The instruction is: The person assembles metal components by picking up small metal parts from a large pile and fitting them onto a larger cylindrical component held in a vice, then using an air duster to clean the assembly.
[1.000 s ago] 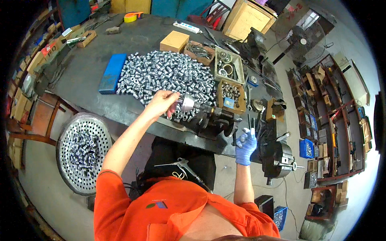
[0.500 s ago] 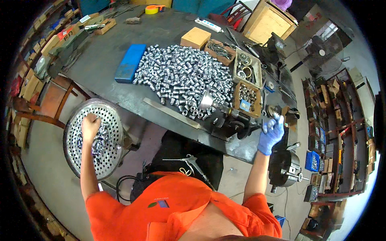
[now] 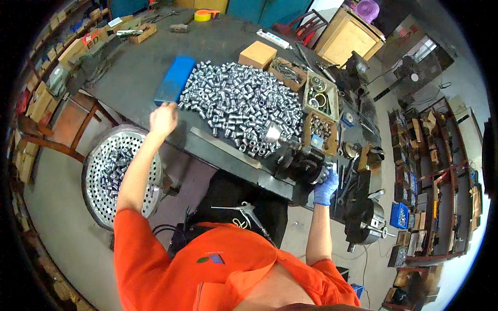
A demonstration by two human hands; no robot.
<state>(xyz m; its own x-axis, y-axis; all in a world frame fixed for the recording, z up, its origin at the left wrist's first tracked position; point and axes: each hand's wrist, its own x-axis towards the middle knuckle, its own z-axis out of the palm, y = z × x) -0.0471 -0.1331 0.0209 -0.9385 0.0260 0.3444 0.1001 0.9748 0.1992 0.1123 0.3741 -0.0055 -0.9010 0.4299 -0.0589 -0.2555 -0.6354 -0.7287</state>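
My bare left hand (image 3: 164, 119) is closed above the near table edge, close to a long blue box (image 3: 175, 80). Whatever its fingers hold is hidden. My right hand (image 3: 325, 186), in a blue glove, is wrapped round the handle end of a small dark bench machine (image 3: 298, 165). A pale metal cone (image 3: 272, 132) sits at the machine's left end, against a wide heap of shiny short metal sleeves (image 3: 238, 98). More sleeves (image 3: 116, 171) lie in a round perforated metal tray (image 3: 94, 199), left of and below the table.
A flat metal strip (image 3: 223, 146) lies along the near table edge. Behind the heap stand a cardboard box (image 3: 258, 54) and a tray of rings (image 3: 332, 106). An air blow gun (image 3: 249, 213) rests on black cloth. A chuck (image 3: 365, 223) is at the right.
My left hand has moved from over the perforated tray, up and right to the table edge. My right hand has come down and left onto the machine's handle end.
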